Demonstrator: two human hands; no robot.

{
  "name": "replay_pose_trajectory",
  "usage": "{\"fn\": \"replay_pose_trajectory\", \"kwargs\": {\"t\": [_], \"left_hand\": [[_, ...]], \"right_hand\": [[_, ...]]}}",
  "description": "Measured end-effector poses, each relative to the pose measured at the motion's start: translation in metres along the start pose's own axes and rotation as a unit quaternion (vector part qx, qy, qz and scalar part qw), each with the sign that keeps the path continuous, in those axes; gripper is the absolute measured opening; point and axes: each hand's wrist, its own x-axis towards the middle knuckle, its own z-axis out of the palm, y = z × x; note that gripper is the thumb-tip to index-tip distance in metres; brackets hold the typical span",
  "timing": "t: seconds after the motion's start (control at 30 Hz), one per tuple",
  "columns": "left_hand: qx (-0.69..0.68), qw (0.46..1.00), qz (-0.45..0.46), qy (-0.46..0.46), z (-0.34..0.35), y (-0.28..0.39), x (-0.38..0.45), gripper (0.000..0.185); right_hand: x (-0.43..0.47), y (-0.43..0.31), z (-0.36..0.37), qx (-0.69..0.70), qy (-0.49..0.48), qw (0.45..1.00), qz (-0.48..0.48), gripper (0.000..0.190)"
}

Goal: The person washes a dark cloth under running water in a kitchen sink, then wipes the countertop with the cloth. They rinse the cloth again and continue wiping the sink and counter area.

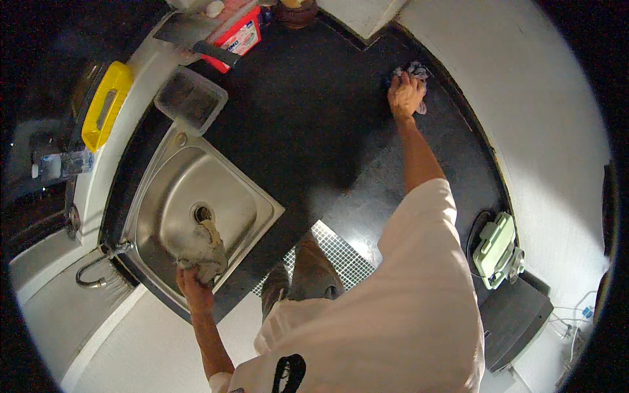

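Note:
My right hand (pixel 404 96) presses a crumpled cloth (pixel 417 72) onto the black countertop (pixel 314 108), close to the wall at the upper right. Below on the left, my left hand (pixel 195 290) grips a bunched greyish cloth (pixel 209 253) over the near part of the stainless steel sink (pixel 236 191). One end of this cloth reaches towards the drain (pixel 201 212). The fingertips of my left hand are partly hidden behind the cloth.
A clear plastic tub (pixel 191 98) stands behind the sink, near a red detergent box (pixel 238 42). The curved faucet (pixel 91 282) is left of the sink. A yellow plastic tray (pixel 108 105) and a bottle (pixel 64 164) lie on the sill. A green appliance (pixel 495 248) sits at right.

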Motion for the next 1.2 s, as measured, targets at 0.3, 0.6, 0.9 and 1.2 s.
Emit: {"fn": "replay_pose_trajectory", "kwargs": {"t": [0.3,0.6,0.9,1.2], "left_hand": [[0.178,0.974,0.088,-0.107,0.011,-0.006,-0.006,0.045],[0.012,0.993,0.013,-0.117,0.002,0.025,-0.055,0.032],[0.029,0.997,0.062,-0.036,-0.06,0.03,-0.069,0.029],[0.002,0.998,0.045,-0.031,-0.096,0.017,-0.063,0.033]], "right_hand": [[-0.146,-0.231,-0.092,0.22,-0.068,0.962,-0.15,0.034],[-0.157,-0.235,-0.149,0.176,-0.278,0.931,-0.161,0.039],[0.005,-0.19,-0.074,0.084,-0.199,0.976,0.007,0.059],[-0.061,-0.307,-0.048,0.226,-0.2,0.946,-0.121,0.064]]}}
